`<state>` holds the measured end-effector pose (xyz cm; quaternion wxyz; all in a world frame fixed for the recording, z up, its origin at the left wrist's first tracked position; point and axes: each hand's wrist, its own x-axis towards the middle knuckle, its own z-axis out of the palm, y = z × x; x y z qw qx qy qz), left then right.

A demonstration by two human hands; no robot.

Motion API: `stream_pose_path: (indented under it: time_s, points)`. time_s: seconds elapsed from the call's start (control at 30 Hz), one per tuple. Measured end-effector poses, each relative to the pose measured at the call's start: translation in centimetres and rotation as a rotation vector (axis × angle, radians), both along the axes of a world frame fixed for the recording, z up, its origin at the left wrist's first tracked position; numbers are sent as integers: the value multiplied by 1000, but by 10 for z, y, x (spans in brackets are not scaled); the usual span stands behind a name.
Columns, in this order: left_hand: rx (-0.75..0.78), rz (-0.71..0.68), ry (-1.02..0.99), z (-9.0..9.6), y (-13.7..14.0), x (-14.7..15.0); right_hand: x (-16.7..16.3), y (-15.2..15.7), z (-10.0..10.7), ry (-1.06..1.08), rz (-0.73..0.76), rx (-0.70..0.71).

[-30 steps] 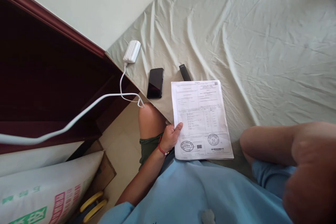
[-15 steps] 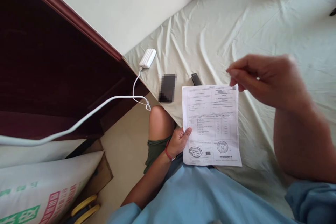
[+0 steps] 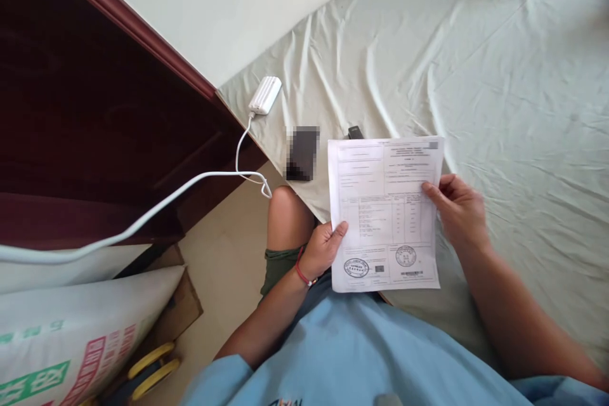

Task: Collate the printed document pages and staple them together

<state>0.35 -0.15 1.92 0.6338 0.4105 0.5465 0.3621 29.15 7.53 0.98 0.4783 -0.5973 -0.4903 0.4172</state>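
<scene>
A printed paper form (image 3: 375, 196) with two round stamps, a table of text and a barcode faces me above my lap. My left hand (image 3: 324, 246), with a red bracelet at the wrist, pinches its lower left edge, thumb on the front. On the opposite side my right hand (image 3: 459, 206) grips the right edge, its thumb on the printed face and its other fingers mostly behind. Just past the sheet's top edge, the end of a small black object (image 3: 354, 132) shows; the rest is hidden. Left of the sheet lies a dark, pixelated rectangular object (image 3: 302, 153).
A white power strip or adapter (image 3: 265, 95) lies at the corner of the sheet-covered surface (image 3: 514, 101), its white cable (image 3: 143, 225) running left. Dark red wood panelling (image 3: 95, 76) stands on the left. Below are a printed white sack (image 3: 85, 323) and a yellow-rimmed object (image 3: 155, 371).
My right hand has come down from above the form's top right corner and taken hold of its right edge. My left hand keeps its hold. The view has shifted slightly.
</scene>
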Motion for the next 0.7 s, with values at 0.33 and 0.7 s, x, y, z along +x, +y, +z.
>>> stream_pose_path:
  time_s: [0.33,0.7]
  points:
    - [-85,31,12,-8,5,2,0,-4,-15,-191,-106,-30]
    - [-146,59,-78,-7,8,6,3,-11,27,145,497,270]
